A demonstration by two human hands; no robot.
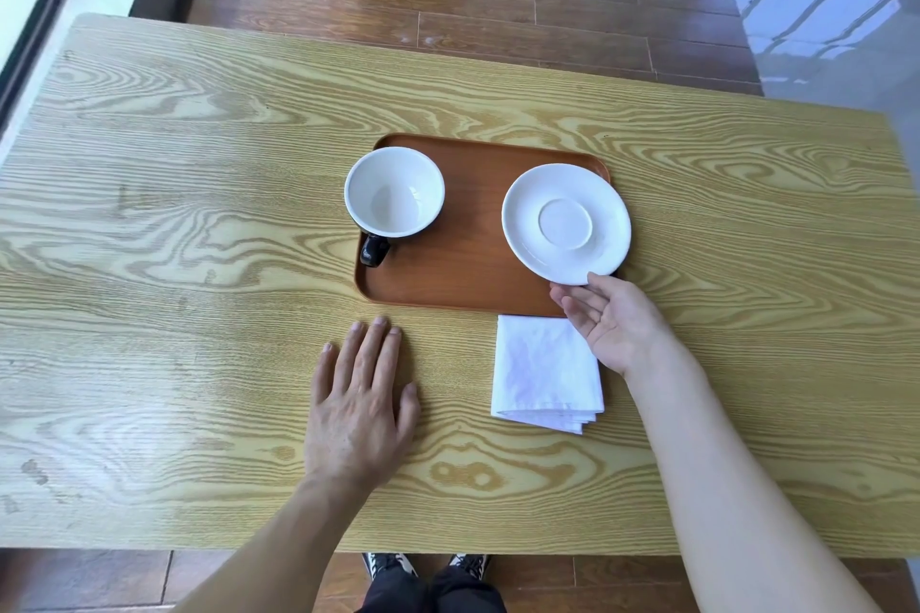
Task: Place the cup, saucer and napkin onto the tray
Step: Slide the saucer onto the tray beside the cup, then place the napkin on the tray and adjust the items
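Note:
A brown tray (473,279) lies in the middle of the table. On its left part stands the cup (394,192), white inside and dark outside, with its handle pointing toward me. The white saucer (566,223) is on the tray's right part and reaches over the right rim. My right hand (610,326) is palm up at the saucer's near edge, fingers apart, with the thumb tip touching the rim. The folded white napkin (545,373) lies on the table just in front of the tray's right corner, partly under my right hand. My left hand (361,406) rests flat on the table.
The light wooden table (174,214) stretches wide to the left and right of the tray. Its far edge borders a dark wooden floor. My shoes show below the near edge.

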